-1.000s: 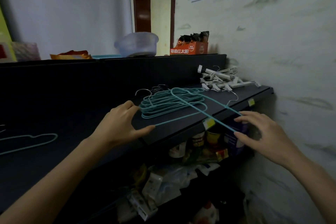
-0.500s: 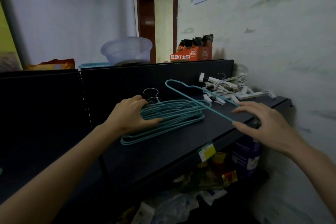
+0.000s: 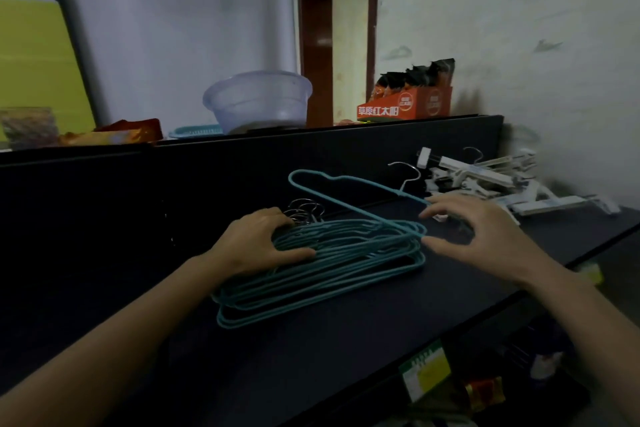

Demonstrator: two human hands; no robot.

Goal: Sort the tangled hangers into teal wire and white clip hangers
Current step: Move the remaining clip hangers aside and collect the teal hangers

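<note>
A stack of teal wire hangers point(image 3: 329, 263) lies flat on the black shelf point(image 3: 311, 340), their metal hooks point(image 3: 306, 212) pointing to the back panel. My left hand point(image 3: 258, 243) rests on the stack's left part with fingers spread and thumb stretched out. One more teal hanger point(image 3: 367, 184) stands tilted above the stack, its right end between the straight index finger and thumb of my right hand point(image 3: 485, 239), whose fingers are spread. A pile of white clip hangers point(image 3: 502, 180) lies at the shelf's back right, against the wall.
The black back panel point(image 3: 207, 184) rises behind the shelf. On top of it stand a clear plastic bowl point(image 3: 258, 100), a teal basket point(image 3: 195, 131) and an orange snack box point(image 3: 405, 106). A yellow price tag point(image 3: 426, 371) hangs on the shelf's front edge, goods below.
My right hand has brought the single teal hanger from the shelf's front edge up and left, over the stack. My left hand has stayed on the stack. The view has come closer.
</note>
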